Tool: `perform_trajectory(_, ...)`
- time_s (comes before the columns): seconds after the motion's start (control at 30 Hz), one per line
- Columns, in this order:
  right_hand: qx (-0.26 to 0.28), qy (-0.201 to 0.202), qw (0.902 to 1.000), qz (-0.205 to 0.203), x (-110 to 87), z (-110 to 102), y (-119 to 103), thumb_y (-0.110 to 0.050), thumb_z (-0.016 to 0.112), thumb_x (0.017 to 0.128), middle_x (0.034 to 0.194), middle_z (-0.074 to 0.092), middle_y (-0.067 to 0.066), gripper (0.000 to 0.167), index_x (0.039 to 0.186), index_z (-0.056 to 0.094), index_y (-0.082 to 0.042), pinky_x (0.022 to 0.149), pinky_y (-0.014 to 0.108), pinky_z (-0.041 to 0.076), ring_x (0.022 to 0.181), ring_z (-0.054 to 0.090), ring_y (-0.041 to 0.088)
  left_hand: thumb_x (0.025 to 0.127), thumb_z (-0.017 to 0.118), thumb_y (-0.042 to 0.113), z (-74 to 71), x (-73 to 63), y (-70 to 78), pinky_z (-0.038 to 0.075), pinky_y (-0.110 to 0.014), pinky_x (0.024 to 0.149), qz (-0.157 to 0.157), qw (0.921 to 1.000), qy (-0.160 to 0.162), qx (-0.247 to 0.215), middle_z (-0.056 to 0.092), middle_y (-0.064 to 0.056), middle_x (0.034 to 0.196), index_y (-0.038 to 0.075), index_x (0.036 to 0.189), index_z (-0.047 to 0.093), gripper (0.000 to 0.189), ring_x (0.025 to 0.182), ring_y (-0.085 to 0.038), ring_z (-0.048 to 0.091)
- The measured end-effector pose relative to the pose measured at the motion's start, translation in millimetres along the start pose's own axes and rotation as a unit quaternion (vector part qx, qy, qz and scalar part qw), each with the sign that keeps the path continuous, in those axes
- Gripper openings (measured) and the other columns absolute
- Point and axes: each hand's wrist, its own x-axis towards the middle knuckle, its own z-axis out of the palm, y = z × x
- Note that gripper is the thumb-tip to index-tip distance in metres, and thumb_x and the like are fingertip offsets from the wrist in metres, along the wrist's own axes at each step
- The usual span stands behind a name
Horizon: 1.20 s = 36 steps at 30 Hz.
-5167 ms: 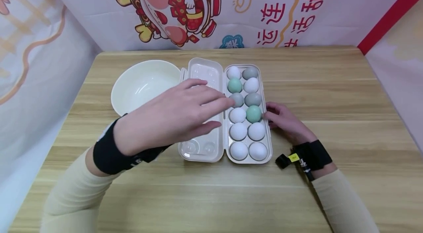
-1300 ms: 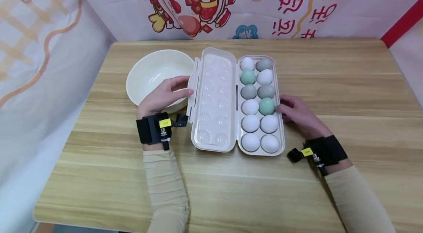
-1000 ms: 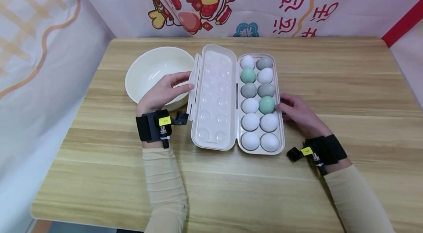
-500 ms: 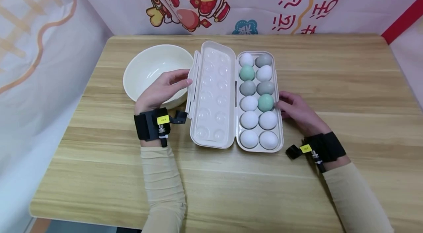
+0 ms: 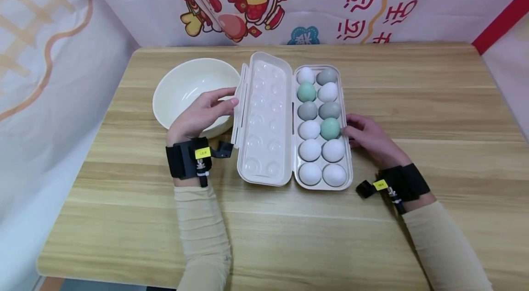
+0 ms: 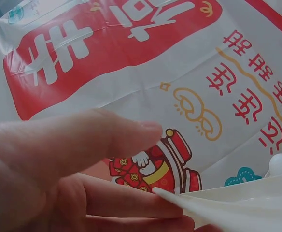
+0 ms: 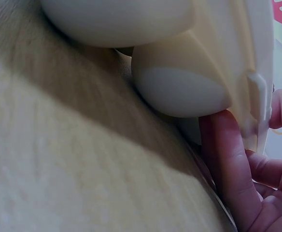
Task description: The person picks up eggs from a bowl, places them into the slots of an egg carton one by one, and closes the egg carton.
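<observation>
An egg carton (image 5: 350,162) lies open on the table, its tray filled with white, grey and mint-green eggs. Its lid (image 5: 266,144) is folded out to the left and has shallow dimples inside. My left hand (image 5: 198,112) holds the lid's outer flap: the fingers go under the edge and the thumb is above it. In the left wrist view, the lid's edge (image 6: 228,212) runs along the fingers. My right hand (image 5: 372,142) grips the tray's right side. In the right wrist view, a finger presses beneath a cup (image 7: 175,92) and the thumb is by the rim.
A cream bowl (image 5: 182,80) stands behind and left of the lid, partly hidden by the left hand. The wooden table (image 5: 289,240) ends at a printed wall cloth (image 5: 314,2). Each wrist wears a black strap (image 5: 407,183) with a small camera.
About five seconds ago my left hand hovered over the lid and tray; now it is at the lid's outer flap. The right hand stays on the tray. Over the last second both hands barely move.
</observation>
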Motion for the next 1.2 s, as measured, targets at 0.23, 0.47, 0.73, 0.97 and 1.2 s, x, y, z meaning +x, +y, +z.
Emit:
perform_trajectory(0.23,0.009,-0.002,1.0000,0.004,-0.4,0,-1,-0.010,0.049,0.094,0.118,0.050,0.012,0.043,0.134,0.044,0.006,0.077,0.027,0.050,0.097,0.055,0.016,0.101,0.049,0.018,1.7,-0.4,0.2,0.039,-0.038,0.102,0.034,0.9989,-0.016,-0.028,0.047,-0.020,0.140,-0.003,0.144,0.039,0.049,0.121,-0.027,0.053)
perform_trajectory(0.47,0.004,-0.005,1.0000,0.001,1.1,0,-1,-0.011,0.049,0.094,0.119,0.050,0.013,0.044,0.134,0.044,0.007,0.077,0.027,0.050,0.097,0.055,0.016,0.101,0.049,0.016,1.9,-2.4,1.2,0.040,-0.038,0.102,0.070,0.9964,-0.027,-0.040,0.042,-0.015,0.145,-0.002,0.146,0.036,0.050,0.121,-0.026,0.051)
perform_trajectory(0.73,0.003,-0.004,1.0000,-0.002,1.9,0,1,-0.011,0.049,0.094,0.117,0.051,0.011,0.043,0.133,0.045,0.006,0.077,0.028,0.051,0.097,0.055,0.016,0.100,0.053,0.017,7.0,-2.8,8.1,0.040,-0.036,0.102,0.112,0.9914,-0.046,-0.051,0.038,-0.016,0.148,-0.002,0.147,0.034,0.054,0.119,-0.027,0.052)
perform_trajectory(0.97,0.007,-0.002,1.0000,-0.002,-0.6,1,-1,-0.010,0.049,0.093,0.117,0.051,0.012,0.043,0.133,0.045,0.007,0.077,0.027,0.051,0.096,0.055,0.016,0.102,0.046,0.013,13.1,-0.2,12.5,0.041,-0.039,0.101,0.115,0.9911,-0.033,-0.059,0.040,-0.014,0.147,0.000,0.146,0.037,0.047,0.106,-0.029,0.056)
perform_trajectory(1.2,0.008,-0.016,0.9998,-0.002,0.6,-2,2,-0.010,0.050,0.093,0.120,0.051,0.011,0.042,0.132,0.045,0.005,0.079,0.029,0.051,0.101,0.054,0.018,0.101,0.045,0.008,19.1,1.8,17.7,0.041,-0.040,0.100,0.128,0.9894,-0.030,-0.062,0.041,-0.014,0.146,0.000,0.146,0.038,0.046,0.103,-0.029,0.057)
